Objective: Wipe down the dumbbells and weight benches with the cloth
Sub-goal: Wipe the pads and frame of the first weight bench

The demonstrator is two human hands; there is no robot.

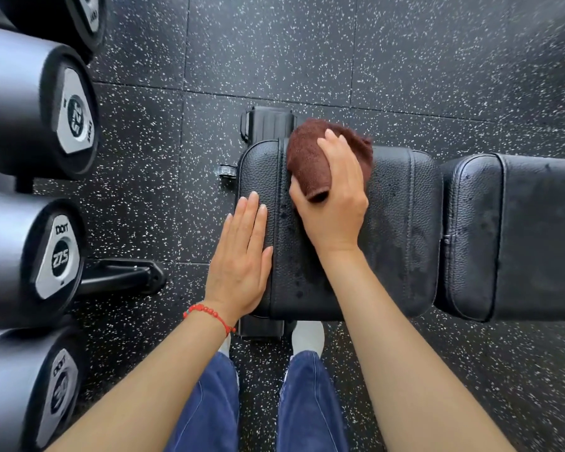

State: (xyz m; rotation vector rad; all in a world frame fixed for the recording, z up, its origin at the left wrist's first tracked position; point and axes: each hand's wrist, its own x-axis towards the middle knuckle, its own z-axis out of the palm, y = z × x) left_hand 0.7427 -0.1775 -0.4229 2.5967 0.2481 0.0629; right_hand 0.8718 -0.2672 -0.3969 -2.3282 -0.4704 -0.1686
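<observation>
Head view, right hand (335,203) gripping cloth (310,158), left hand (242,259) flat

cloth (310,158) on bench seat (402,223), backrest (519,236) right, dumbbells (30,102) left

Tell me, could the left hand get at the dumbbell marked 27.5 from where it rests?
Probably yes. The left hand lies flat on the black padded bench seat, holding nothing, and only bare speckled floor separates it from the black round-headed dumbbell.

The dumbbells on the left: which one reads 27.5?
The third dumbbell from the top, level with the left hand; its end cap clearly shows 27.5. The one above reads differently, and the lowest is blurred.
</observation>
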